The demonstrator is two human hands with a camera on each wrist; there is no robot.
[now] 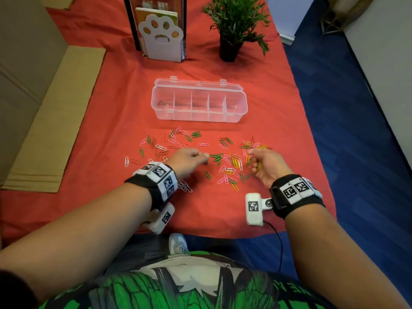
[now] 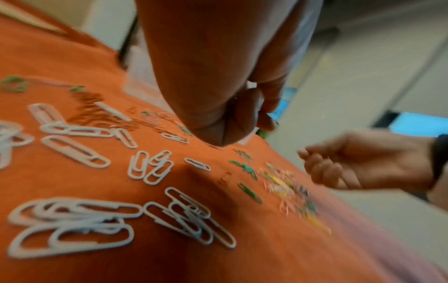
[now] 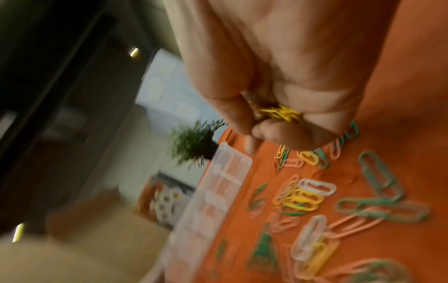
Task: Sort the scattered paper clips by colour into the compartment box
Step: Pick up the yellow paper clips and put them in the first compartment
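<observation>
Below the compartment box [image 1: 199,100], at its 6 o'clock, paper clips [image 1: 225,162] litter the tabletop [image 1: 107,134]: light, slippery wire, best pinched edgewise. Right hand [image 1: 266,165] clutches yellow clips [image 3: 278,113]; left hand [image 1: 189,160] curls, contents unclear.

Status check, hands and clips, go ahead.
Right hand grips yellow clips. Left hand curled, contents unclear. Compartment box open, looks empty. Nothing blocking.

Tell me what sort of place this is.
Probably an office or study room: a table under a red cloth, a paw-print file holder, a potted plant, and blue carpet.
</observation>
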